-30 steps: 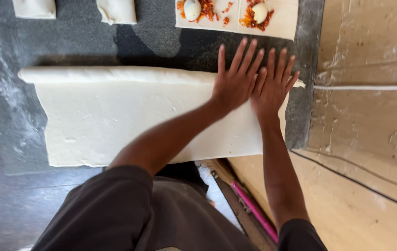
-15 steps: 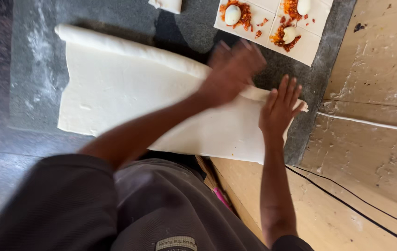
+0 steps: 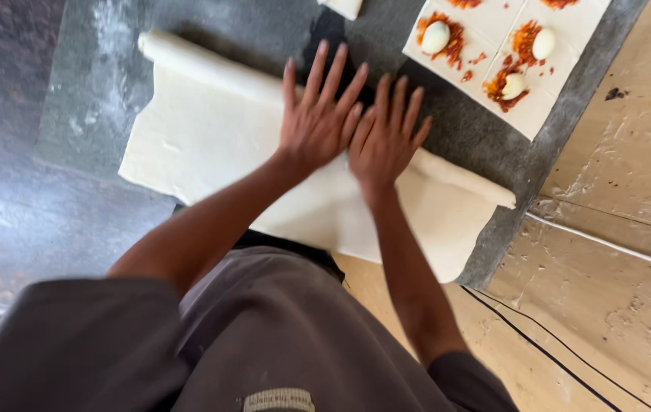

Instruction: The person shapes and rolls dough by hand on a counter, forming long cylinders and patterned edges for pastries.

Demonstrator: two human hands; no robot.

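Note:
A wide sheet of pale dough (image 3: 211,145) lies on the dark stone counter (image 3: 58,198), its far edge rolled up into a long roll (image 3: 196,65) running from upper left to lower right. My left hand (image 3: 318,118) and my right hand (image 3: 388,133) lie side by side, flat on the middle of that roll, fingers spread and pointing away from me. Neither hand grips anything; both palms press on the dough.
Beyond the roll sits a dough sheet cut into squares (image 3: 512,57), each topped with red-orange filling and a boiled egg (image 3: 436,37). Another dough piece (image 3: 344,6) shows at the top edge. The counter ends at the right; a worn beige floor (image 3: 623,252) lies below.
Both hands have shifted left along the roll from its right end to its middle. The left hand was lifted half a second ago and lies flat again. The camera view has tilted.

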